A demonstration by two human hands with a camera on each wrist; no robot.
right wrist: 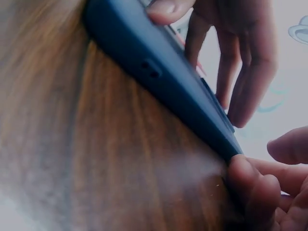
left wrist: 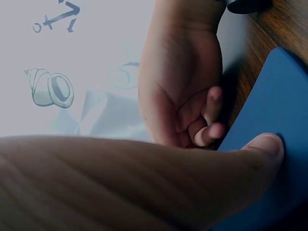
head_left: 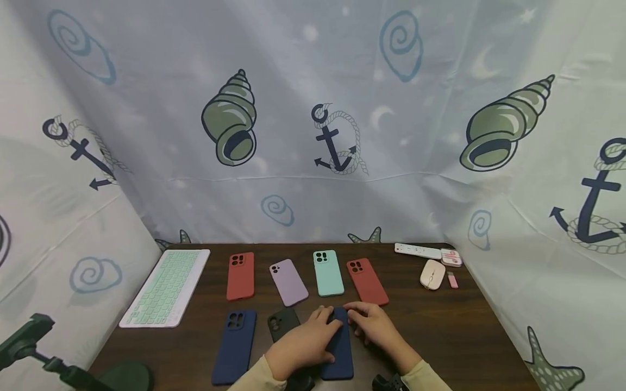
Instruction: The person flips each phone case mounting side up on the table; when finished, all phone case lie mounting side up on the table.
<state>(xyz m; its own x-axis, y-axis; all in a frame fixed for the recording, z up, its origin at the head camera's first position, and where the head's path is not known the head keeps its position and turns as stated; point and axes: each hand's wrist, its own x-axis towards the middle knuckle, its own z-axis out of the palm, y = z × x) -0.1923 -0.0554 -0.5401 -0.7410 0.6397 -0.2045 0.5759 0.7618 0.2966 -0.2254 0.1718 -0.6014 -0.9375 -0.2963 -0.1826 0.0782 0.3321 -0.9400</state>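
A dark blue phone case [head_left: 345,353] lies on the table between both hands, its side cutouts visible in the right wrist view. Across its upper face rests my left hand [head_left: 309,338]; the thumb [left wrist: 267,147] presses on the flat surface and the other fingers reach toward the case's far end. My right hand [head_left: 376,326] is at the far right corner of the same case, one fingertip [right wrist: 240,171] touching it, the other fingers bent. Partly covered by my left hand is a black phone case [head_left: 283,321].
Another blue case [head_left: 235,347] lies to the left. Behind are a red [head_left: 240,277], a lilac [head_left: 288,282], a mint [head_left: 328,274] and a second red case [head_left: 368,281]. A keyboard [head_left: 163,288], a mouse [head_left: 432,274], a power strip-like white bar [head_left: 417,250] and a dark green stand [head_left: 127,376] flank them.
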